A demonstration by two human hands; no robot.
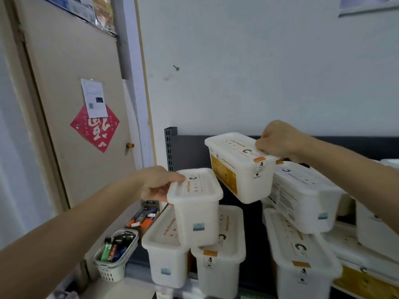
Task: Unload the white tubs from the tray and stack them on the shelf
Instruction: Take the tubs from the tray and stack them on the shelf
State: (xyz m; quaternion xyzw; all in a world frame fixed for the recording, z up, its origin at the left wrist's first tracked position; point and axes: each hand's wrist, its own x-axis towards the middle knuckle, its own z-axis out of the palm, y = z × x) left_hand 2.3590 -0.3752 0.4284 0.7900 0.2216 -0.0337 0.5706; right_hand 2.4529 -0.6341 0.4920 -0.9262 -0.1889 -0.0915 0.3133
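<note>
My left hand grips the lid edge of a white lidded tub, which is over two lower tubs. My right hand holds another white tub with a yellow label by its lid; it hangs tilted above the stack. To the right, more white tubs are stacked against the dark shelf back. The tray is out of view.
A small white basket full of bottles and packs stands at lower left, with a box of tools behind it. A beige door with a red paper is at left. The white wall rises behind the shelf.
</note>
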